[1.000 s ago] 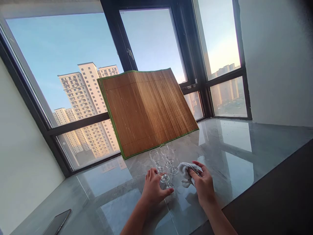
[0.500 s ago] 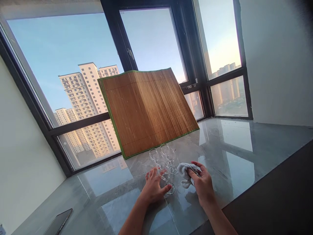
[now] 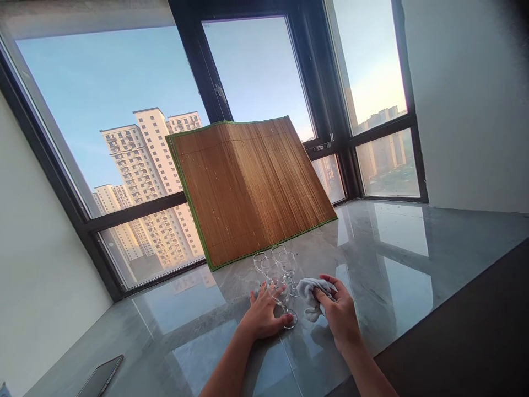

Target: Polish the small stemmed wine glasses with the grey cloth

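Several small clear stemmed glasses (image 3: 278,263) stand close together on the glossy grey marble counter (image 3: 384,259). My left hand (image 3: 263,317) wraps its fingers round the foot and stem of the nearest glass (image 3: 281,300), thumb by its base. My right hand (image 3: 339,315) is closed on a crumpled white cloth (image 3: 311,291) just right of the glasses, resting on the counter.
A bamboo mat with green edging (image 3: 248,187) leans against the dark-framed window behind the glasses. A dark phone (image 3: 100,375) lies at the counter's near left. A white wall rises on the right, and a dark counter edge (image 3: 467,325) runs along the near right.
My left hand slid a little lower on the nearest glass, settling at its foot. My right hand with the cloth shifted slightly left. The other glasses stayed put.
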`<move>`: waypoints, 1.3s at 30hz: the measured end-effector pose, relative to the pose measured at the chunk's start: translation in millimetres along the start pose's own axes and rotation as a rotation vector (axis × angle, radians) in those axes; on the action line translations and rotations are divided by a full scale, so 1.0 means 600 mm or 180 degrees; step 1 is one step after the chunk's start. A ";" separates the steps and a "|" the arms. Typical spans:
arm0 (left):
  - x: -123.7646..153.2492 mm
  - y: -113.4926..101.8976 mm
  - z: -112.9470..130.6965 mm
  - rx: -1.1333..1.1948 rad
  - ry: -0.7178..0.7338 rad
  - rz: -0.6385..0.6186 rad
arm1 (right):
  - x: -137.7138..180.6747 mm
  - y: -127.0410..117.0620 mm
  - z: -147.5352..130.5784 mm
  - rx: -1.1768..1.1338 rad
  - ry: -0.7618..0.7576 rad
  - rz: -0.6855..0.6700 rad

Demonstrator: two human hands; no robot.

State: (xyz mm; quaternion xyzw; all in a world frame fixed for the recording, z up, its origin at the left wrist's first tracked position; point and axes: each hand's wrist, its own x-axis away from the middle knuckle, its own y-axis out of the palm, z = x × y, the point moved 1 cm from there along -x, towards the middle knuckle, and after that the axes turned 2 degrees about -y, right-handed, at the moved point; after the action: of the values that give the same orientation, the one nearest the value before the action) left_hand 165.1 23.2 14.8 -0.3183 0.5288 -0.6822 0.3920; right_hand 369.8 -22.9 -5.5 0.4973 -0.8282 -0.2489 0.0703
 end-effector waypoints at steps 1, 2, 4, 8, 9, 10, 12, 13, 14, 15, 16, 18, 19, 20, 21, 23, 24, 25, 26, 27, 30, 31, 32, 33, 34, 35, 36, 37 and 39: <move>-0.004 0.000 -0.001 -0.0008 0.0007 -0.0029 | 0.000 -0.001 -0.001 0.0012 0.0007 0.0010; -0.007 0.000 -0.002 -0.0015 0.0013 -0.0052 | 0.000 -0.001 -0.001 0.0030 0.0016 0.0015; -0.012 0.001 -0.002 -0.0018 0.0039 -0.0054 | 0.000 -0.002 -0.002 0.0060 0.0026 0.0015; -0.014 0.003 0.000 0.0010 0.0077 0.0008 | -0.002 -0.002 -0.002 0.0076 0.0006 -0.0004; -0.013 0.003 0.000 0.0013 0.0080 0.0027 | -0.002 -0.002 -0.001 0.0088 0.0000 -0.0003; -0.012 0.004 0.000 0.0010 0.0078 0.0053 | -0.002 -0.003 -0.001 0.0102 -0.0001 -0.0006; -0.011 0.006 -0.002 -0.0007 0.0076 0.0112 | -0.003 -0.006 -0.001 0.0135 0.0006 0.0006; -0.011 0.007 -0.004 -0.0016 0.0078 0.0140 | -0.003 -0.007 -0.002 0.0156 0.0012 0.0008; -0.011 0.009 -0.006 -0.0025 0.0084 0.0153 | -0.003 -0.009 -0.003 0.0183 0.0018 0.0010; -0.011 0.010 -0.009 -0.0037 0.0091 0.0162 | -0.003 -0.011 -0.003 0.0217 0.0025 0.0014; -0.011 0.012 -0.011 -0.0048 0.0101 0.0170 | -0.003 -0.012 -0.004 0.0254 0.0033 0.0015; -0.013 0.015 -0.015 -0.0074 0.0114 0.0181 | -0.004 -0.014 -0.003 0.0311 0.0047 0.0017; -0.013 0.017 -0.017 -0.0085 0.0110 0.0173 | -0.004 -0.015 -0.002 0.0320 0.0049 0.0025; -0.014 0.018 -0.018 -0.0093 0.0101 0.0158 | -0.005 -0.015 -0.001 0.0315 0.0044 0.0038; -0.015 0.019 -0.018 -0.0100 0.0094 0.0133 | -0.005 -0.014 0.000 0.0303 0.0038 0.0040; -0.016 0.020 -0.016 -0.0129 0.0072 0.0068 | -0.006 -0.012 0.003 0.0277 0.0020 0.0051; -0.017 0.019 -0.015 -0.0150 0.0057 0.0040 | -0.006 -0.011 0.003 0.0269 0.0016 0.0050; -0.017 0.019 -0.014 -0.0176 0.0039 0.0012 | -0.006 -0.010 0.003 0.0263 0.0021 0.0045; -0.018 0.018 -0.012 -0.0204 0.0018 -0.0014 | -0.005 -0.010 0.002 0.0260 0.0034 0.0035; -0.018 0.017 -0.011 -0.0228 -0.0005 -0.0040 | -0.004 -0.009 0.001 0.0258 0.0050 0.0029; -0.016 0.015 -0.007 -0.0274 -0.0033 -0.0076 | -0.002 -0.009 -0.002 0.0271 0.0091 0.0012; -0.015 0.015 -0.007 -0.0278 -0.0035 -0.0073 | -0.002 -0.009 -0.004 0.0278 0.0094 0.0014; -0.014 0.015 -0.006 -0.0278 -0.0038 -0.0062 | -0.001 -0.010 -0.005 0.0289 0.0099 0.0017; -0.014 0.015 -0.006 -0.0271 -0.0041 -0.0057 | -0.001 -0.010 -0.005 0.0302 0.0107 0.0021; -0.013 0.015 -0.006 -0.0260 -0.0044 -0.0055 | -0.001 -0.011 -0.006 0.0319 0.0116 0.0026; -0.013 0.016 -0.006 -0.0246 -0.0047 -0.0061 | -0.001 -0.012 -0.006 0.0337 0.0124 0.0029; -0.013 0.017 -0.006 -0.0231 -0.0051 -0.0071 | -0.001 -0.013 -0.005 0.0352 0.0131 0.0027; -0.013 0.018 -0.007 -0.0215 -0.0057 -0.0083 | -0.002 -0.013 -0.005 0.0362 0.0137 0.0020; -0.014 0.018 -0.010 -0.0198 -0.0060 -0.0085 | -0.003 -0.015 -0.002 0.0348 0.0144 0.0009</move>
State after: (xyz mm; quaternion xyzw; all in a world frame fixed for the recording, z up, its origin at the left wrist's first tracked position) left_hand 166.4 31.7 2.5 -0.3438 0.5417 -0.6676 0.3777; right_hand 378.3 -25.3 -8.5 0.5047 -0.8394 -0.1918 0.0621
